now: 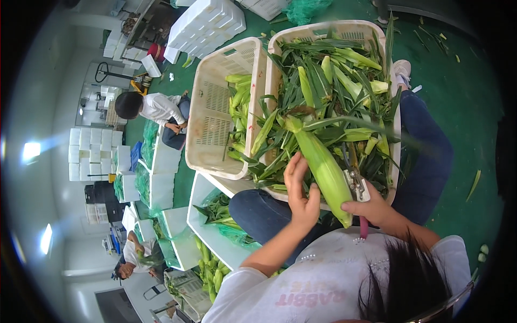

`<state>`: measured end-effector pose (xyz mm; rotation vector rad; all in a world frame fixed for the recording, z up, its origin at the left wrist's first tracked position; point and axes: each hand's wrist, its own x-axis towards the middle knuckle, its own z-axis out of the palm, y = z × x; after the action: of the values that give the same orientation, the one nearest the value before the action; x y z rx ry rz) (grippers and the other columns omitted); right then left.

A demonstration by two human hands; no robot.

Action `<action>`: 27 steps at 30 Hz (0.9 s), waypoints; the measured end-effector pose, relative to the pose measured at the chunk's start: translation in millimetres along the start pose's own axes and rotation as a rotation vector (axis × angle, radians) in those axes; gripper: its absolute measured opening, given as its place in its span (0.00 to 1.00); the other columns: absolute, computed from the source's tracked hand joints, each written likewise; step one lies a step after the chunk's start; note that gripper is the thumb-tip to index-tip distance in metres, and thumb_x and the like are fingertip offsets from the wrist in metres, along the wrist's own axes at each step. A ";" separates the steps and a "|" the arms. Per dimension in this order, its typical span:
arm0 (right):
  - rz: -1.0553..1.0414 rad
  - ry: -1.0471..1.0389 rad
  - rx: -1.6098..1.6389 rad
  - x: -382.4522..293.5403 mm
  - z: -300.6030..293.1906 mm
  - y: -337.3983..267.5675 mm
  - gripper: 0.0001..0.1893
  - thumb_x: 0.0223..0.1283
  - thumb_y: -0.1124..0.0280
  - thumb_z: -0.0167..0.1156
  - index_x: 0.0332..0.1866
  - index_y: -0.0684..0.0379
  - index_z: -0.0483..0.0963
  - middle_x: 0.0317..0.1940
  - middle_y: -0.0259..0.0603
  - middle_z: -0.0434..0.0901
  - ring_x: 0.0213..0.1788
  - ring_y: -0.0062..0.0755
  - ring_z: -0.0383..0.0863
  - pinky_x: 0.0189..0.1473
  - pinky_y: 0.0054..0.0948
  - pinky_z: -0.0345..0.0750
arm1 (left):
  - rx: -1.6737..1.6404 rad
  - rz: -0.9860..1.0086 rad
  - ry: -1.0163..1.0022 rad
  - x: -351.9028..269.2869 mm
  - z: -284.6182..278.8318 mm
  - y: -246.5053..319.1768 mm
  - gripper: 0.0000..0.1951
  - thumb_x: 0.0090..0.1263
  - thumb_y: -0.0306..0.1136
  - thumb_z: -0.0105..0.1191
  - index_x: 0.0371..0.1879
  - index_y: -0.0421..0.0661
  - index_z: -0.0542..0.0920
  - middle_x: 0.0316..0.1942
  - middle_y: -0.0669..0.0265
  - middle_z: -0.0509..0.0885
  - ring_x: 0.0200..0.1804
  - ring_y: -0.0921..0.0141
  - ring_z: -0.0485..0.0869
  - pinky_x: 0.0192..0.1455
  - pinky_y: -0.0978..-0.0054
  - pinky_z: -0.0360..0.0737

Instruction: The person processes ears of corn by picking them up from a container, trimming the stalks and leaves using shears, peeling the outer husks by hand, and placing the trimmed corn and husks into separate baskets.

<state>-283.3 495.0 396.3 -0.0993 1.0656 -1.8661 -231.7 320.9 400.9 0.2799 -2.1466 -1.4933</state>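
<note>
An ear of corn [323, 165] in its green husk lies slantwise in front of me, its stalk end away from me and its narrow tip near my shirt. My right hand [373, 204] grips a hand tool [357, 185], seemingly pruning shears, with metal working parts and a pink handle end; its thumb presses on the ear near the tip. Along the ear's left side is my left hand [301, 194], fingers and thumb apart, the fingertips at the husk's edge. Beneath the ear, cut leaves and husks [315, 80] fill a cream plastic crate [394, 133].
A second cream crate [210, 101] on the left holds green husked ears [241, 97]. By my left knee [258, 210] stands a white foam box [202, 189] lined with green plastic. Two people, one seated [157, 109] and one farther back [139, 254], are among white foam boxes [161, 194].
</note>
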 end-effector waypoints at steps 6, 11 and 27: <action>-0.006 0.031 -0.722 6.0 -3.1 7.4 0.36 0.45 0.59 0.72 0.58 0.63 0.66 0.44 0.50 0.78 0.47 0.42 0.80 0.50 0.33 0.75 | -0.484 -0.667 -0.037 -10.6 -0.5 -3.5 0.26 0.71 0.43 0.54 0.61 0.40 0.66 0.48 0.60 0.78 0.46 0.70 0.80 0.48 0.73 0.78; -0.144 0.108 -0.919 20.3 -18.4 -3.1 0.42 0.46 0.56 0.71 0.63 0.66 0.60 0.54 0.59 0.72 0.56 0.56 0.73 0.58 0.41 0.70 | 0.372 -0.367 -0.276 -6.5 -35.2 2.4 0.33 0.58 0.39 0.66 0.61 0.38 0.68 0.49 0.49 0.81 0.51 0.60 0.82 0.53 0.69 0.76; 0.117 -0.415 -0.199 -16.2 -33.6 -20.5 0.29 0.56 0.68 0.63 0.63 0.62 0.64 0.44 0.37 0.76 0.46 0.23 0.74 0.48 0.25 0.72 | -0.136 -0.518 -0.626 23.0 -84.7 -14.1 0.37 0.50 0.35 0.70 0.61 0.36 0.71 0.56 0.60 0.75 0.58 0.69 0.72 0.64 0.73 0.65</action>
<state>-304.6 531.8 395.8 -0.5075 0.9389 -1.5419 -209.4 236.4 417.1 0.3777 -2.5522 -2.2484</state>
